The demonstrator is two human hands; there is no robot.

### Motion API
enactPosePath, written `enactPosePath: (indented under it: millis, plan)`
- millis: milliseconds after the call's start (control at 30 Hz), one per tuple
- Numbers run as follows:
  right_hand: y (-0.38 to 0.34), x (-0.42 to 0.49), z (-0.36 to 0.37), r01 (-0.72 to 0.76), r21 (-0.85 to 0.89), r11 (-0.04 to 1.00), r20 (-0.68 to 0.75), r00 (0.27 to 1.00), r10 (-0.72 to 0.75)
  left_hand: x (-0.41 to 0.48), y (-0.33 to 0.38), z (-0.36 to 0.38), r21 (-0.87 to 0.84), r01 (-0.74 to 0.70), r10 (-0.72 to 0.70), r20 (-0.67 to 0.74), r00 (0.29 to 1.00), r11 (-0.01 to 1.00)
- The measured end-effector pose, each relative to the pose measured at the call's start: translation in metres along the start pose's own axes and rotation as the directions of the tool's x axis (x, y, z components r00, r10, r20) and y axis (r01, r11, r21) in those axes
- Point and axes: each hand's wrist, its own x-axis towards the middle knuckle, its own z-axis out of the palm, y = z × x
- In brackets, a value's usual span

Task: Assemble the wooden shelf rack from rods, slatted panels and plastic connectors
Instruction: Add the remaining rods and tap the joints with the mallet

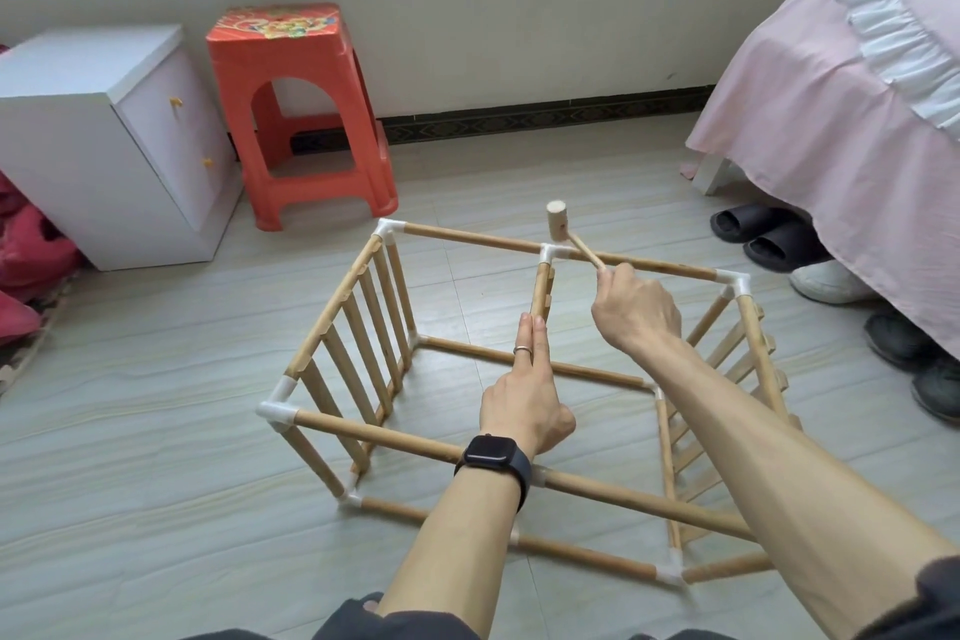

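Room: pale tiled floor (156,431) under me, a white bedside cabinet (104,146) and an orange plastic stool (301,120) against the wall, a pink bedcover (831,120) hanging at my right with slippers (758,234) below it.

Rack: the wooden shelf rack (493,452) stands on the floor in front of me as an open box of rods and white plastic connectors, a slatted panel (363,322) at the left end and another at the right.

Step in hand: I judge I am knocking the middle T-connector (550,252) on the far top rod (467,239) down onto the loose middle piece (540,291) under it.

Risk one: the mallet head sits just beside the connector, not square over it; a glancing blow could crack the plastic or skid onto the rod.

Risk two: my steadying fingertips are close below the joint, so a slip of the mallet could land on them.

Risk three: if the middle piece leans as I strike, it may seat crooked or pop out of the joint.

Risk four: the frame is light, and a hard knock could loosen the corner connectors.

Left hand (524,405): fingers held straight and pressed together, tips resting against the middle piece; thumb tucked, nothing gripped. A ring and a dark watch (493,455) are on this arm.

Right hand (636,312): curled closed around the thin handle of the small wooden mallet (558,224), head up and away from me, near the far rod.
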Motion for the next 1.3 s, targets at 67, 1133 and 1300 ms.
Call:
enactPosePath:
  millis: [67, 1133, 1300]
  plan:
    - [0.001, -0.001, 0.000, 0.044, 0.052, 0.998, -0.070, 0.997, -0.040, 0.001, 0.000, -0.001, 0.003, -0.003, 0.003, -0.005, 1.000, 1.000]
    - [0.022, -0.057, -0.010, -0.051, 0.223, 0.974, 0.053, 0.998, 0.040, 0.011, 0.003, 0.002, 0.051, 0.012, -0.013, 0.006, 1.000, 0.999]
    - [0.060, -0.147, -0.008, -0.082, 0.296, 0.952, 0.120, 0.992, 0.048, 0.004, -0.017, -0.019, 0.027, -0.085, 0.081, 0.118, 0.990, 0.996]
